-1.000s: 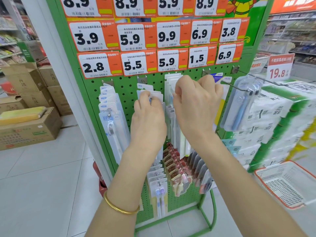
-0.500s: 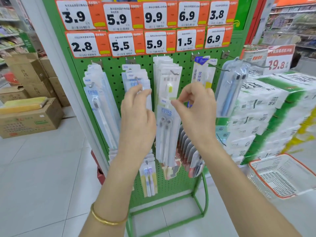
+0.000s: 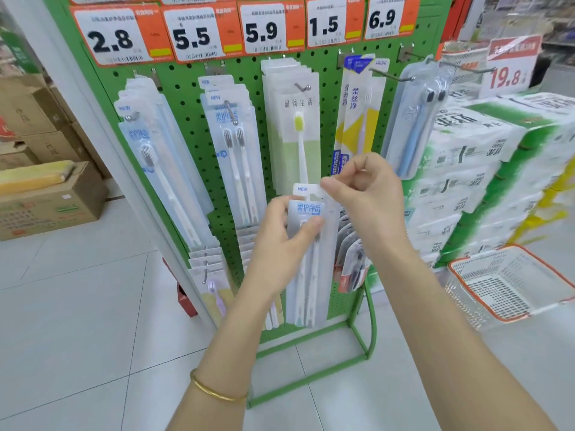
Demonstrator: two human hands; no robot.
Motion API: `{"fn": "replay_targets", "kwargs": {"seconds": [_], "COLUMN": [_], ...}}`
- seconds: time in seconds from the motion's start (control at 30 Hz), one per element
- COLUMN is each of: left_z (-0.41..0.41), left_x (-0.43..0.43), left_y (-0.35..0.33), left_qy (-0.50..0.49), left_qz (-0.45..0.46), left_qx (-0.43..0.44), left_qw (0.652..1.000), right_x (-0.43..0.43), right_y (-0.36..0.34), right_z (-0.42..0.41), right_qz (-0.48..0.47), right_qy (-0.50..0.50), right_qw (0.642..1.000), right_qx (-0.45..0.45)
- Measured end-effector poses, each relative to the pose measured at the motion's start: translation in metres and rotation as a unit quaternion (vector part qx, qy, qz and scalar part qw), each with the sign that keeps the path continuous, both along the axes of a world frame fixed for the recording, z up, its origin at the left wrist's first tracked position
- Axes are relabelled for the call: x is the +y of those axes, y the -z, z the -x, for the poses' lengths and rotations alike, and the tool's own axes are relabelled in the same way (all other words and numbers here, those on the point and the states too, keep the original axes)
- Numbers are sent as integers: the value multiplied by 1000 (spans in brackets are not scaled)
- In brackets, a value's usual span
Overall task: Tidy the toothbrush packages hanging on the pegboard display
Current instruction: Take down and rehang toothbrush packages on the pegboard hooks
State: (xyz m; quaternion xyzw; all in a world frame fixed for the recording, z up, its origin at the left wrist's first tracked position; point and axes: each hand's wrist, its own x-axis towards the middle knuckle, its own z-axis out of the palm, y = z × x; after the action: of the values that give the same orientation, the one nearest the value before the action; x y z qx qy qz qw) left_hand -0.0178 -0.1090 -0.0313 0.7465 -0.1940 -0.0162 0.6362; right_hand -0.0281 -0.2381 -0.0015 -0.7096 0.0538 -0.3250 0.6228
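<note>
The person stands at the green pegboard [image 3: 186, 94], holding one toothbrush package [image 3: 306, 275] off its hook, in front of the board's lower middle and below the pack with the green-bristled brush [image 3: 294, 126]. The left hand [image 3: 277, 244] grips the package's upper part, thumb across the front and fingers curled behind. The right hand [image 3: 367, 197] has its fingers bent, thumb and forefinger closed together on the package's top right corner beside the hang tab. A gold bangle [image 3: 217, 391] sits on the left wrist. More packs hang in columns under the orange price labels [image 3: 193, 35]. Wrapped toilet rolls [image 3: 473, 169] and a shopping basket [image 3: 504, 284] stand to the right, and cardboard boxes [image 3: 46, 203] to the left.
</note>
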Motion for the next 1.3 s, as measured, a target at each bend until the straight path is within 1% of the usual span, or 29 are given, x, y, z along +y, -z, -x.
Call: {"fn": "replay_targets", "kwargs": {"seconds": [0.07,0.13,0.2,0.23,0.33,0.43,0.47,0.53,0.6,0.63,0.73,0.8,0.9,1.0,1.07,1.17,1.23,1.3], "left_z": [-3,-7,-13,-17,-19,-10,-7,0,10,16,32,37,36,34,35,33,29,25], "left_x": [-4,-7,-12,-15,-28,-40,-43,-48,-49,-49,-47,-45,-40,-34,-32,-30,-29,-28], "left_y": [5,11,18,23,33,39,42,52,63,68,80,84,83,83,83,79,77,75], "left_qy": [-14,-33,-53,-62,-90,-106,-109,-106,-92,-80,-18,28,110,171,178,170,177,198], "left_qz": [29,48,66,78,70,53,30,-54,-155,-189,-246,-313,-407,-435,-448,-486,-491,-472], "left_qx": [14,28,50,61,59,18,-7,-63,-107,-119,-154,-163,-138,-100,-86,-98,-81,-32], "left_qw": [999,998,995,993,992,993,994,991,978,971,957,935,896,878,872,851,849,859], "right_x": [-1,-2,0,3,11,14,14,12,7,3,-12,-20,-29,-36,-37,-34,-32,-31], "right_y": [16,41,70,79,93,94,94,97,97,96,99,103,106,104,106,111,113,112], "right_z": [-2,1,10,16,27,27,26,25,26,26,21,19,17,13,11,11,13,15], "right_qz": [-26,-41,-12,5,2,-102,-135,-187,-243,-273,-327,-332,-351,-371,-367,-386,-406,-399], "right_qy": [-4,-3,-17,-28,-40,-30,-32,-34,-34,-32,-7,30,64,65,74,70,47,15], "right_qw": [999,997,991,989,991,989,985,976,964,956,939,935,925,920,921,914,906,908], "right_qx": [18,73,129,142,125,105,103,104,104,102,104,123,134,109,106,107,108,124]}}
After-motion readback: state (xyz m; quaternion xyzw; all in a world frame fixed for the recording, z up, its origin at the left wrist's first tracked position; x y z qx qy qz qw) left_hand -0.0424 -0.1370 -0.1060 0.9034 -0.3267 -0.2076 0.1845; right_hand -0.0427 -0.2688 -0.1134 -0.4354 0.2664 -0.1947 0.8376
